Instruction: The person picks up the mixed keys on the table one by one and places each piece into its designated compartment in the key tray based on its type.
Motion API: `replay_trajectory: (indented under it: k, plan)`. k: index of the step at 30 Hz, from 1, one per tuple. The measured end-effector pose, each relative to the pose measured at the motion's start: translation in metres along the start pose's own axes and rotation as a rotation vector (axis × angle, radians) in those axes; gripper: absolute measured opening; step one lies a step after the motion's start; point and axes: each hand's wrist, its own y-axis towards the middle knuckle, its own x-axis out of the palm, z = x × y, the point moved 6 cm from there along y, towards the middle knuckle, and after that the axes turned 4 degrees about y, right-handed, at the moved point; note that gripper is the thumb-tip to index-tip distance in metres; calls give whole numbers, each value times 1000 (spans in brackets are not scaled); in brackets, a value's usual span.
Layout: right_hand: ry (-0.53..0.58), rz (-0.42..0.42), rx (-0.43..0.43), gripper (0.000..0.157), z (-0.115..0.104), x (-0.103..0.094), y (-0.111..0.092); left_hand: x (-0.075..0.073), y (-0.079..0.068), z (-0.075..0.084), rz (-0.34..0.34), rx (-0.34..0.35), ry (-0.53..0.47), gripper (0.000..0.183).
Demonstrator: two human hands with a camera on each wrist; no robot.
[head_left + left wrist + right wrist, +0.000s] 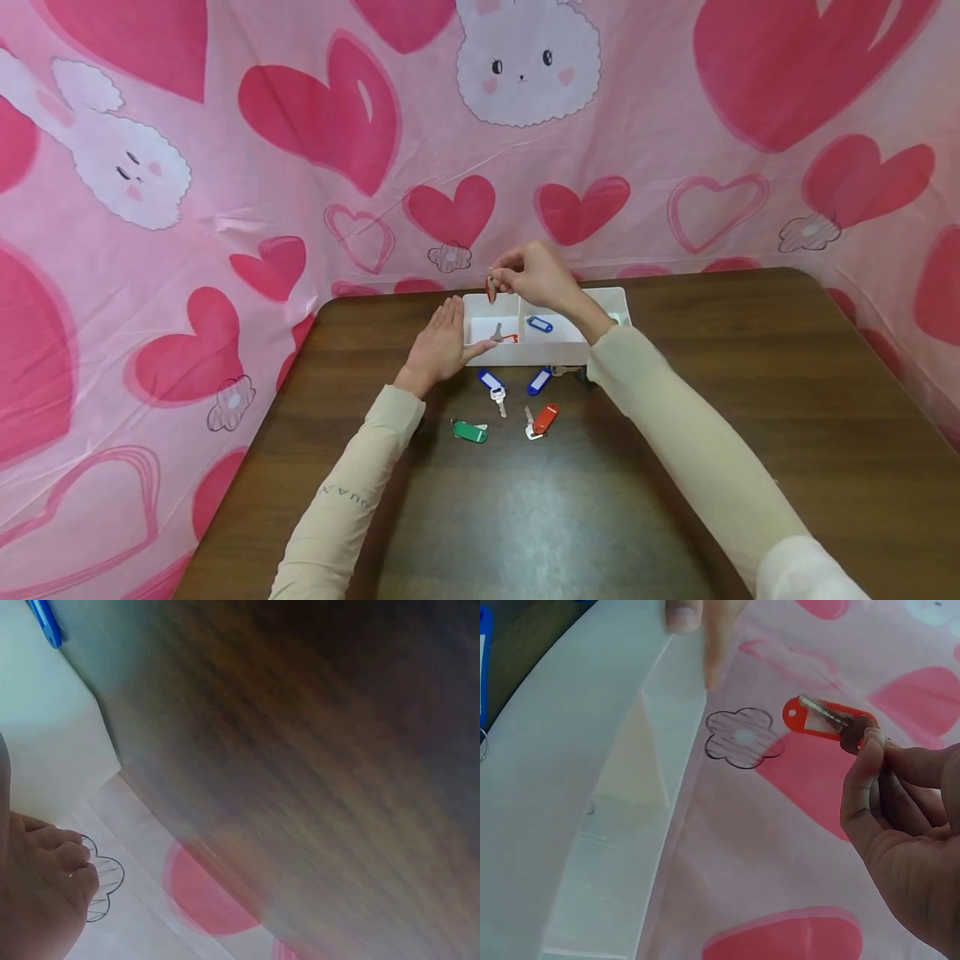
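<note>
My right hand pinches a key with a red key tag, holding it above the left compartment of a white divided box. My left hand lies against the box's left end, fingers straight, thumb stretched to the front rim. Inside the left compartment lie a key and another red tag. A blue key tag lies in the compartment right of the divider. My right forearm hides part of the box's right side.
In front of the box on the brown table lie two blue key tags with keys, a green tag and a red tag with a key. A pink heart-patterned cloth hangs behind the table.
</note>
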Motion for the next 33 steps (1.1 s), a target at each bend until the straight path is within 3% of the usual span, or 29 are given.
replay_trajectory:
  k: [17, 33]
  plan:
    - [-18, -63, 116, 17, 26, 12, 26, 2, 3, -1, 7, 5, 8, 112]
    - [-93, -148, 118, 19, 37, 30, 42, -1, 2, -1, 25, 22, 37, 111]
